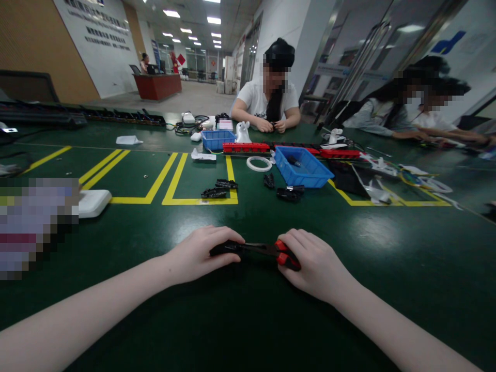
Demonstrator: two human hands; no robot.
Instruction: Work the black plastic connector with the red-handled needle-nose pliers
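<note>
My left hand (201, 253) is closed over a small black plastic part (227, 248) on the green table (248, 310). My right hand (315, 263) grips the red and black handles of a pair of pliers (284, 254). The pliers' dark jaws (258, 249) reach left to the black part, between my two hands. Both hands rest low on the table near its front edge.
Loose black parts (219, 188) lie on the yellow floor-tape lines ahead. A blue bin (304, 168), a white ring (259, 163), red strips (246, 147) and a second blue bin (217, 138) stand further back. People sit working across the table. A white pad (93, 201) lies at left.
</note>
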